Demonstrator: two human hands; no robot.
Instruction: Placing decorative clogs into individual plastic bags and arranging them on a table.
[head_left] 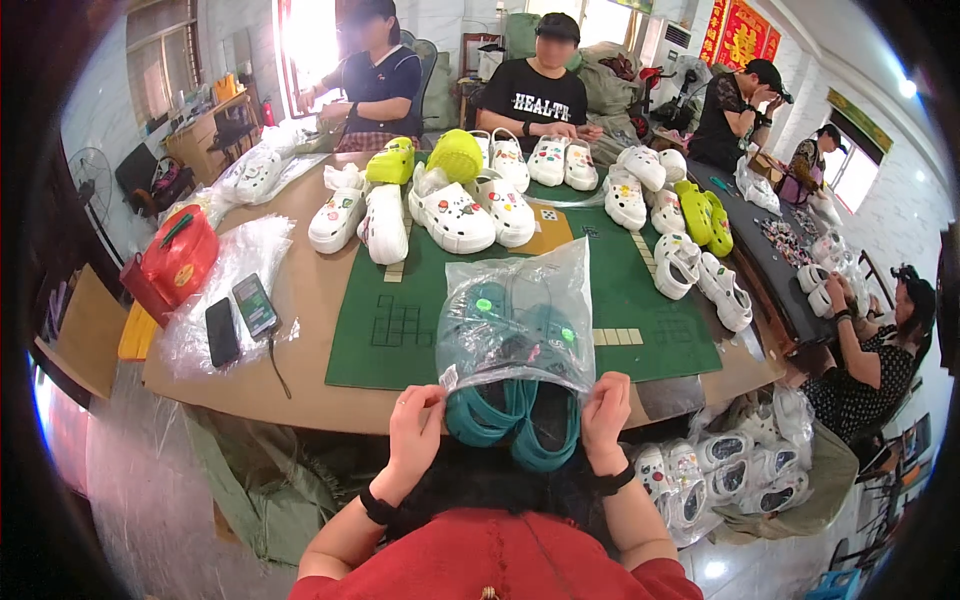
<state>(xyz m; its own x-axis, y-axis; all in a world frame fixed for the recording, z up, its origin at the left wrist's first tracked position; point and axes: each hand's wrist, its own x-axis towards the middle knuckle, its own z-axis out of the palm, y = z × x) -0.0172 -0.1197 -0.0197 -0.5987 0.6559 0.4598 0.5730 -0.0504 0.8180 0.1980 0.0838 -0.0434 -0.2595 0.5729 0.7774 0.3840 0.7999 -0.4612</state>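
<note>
Two teal clogs [548, 452] — smooth, rounded, with heel straps — sit partly inside one clear, crinkled plastic bag [518, 285], heels jutting from its mouth past the table [330, 405] edge. The left hand [412, 425] and right hand [606, 412] each pinch one side of that mouth. Two flat, rectangular phones [222, 332] lie leftward.

Left grip [416, 423] and right grip [606, 410] pinch, well apart.
</note>
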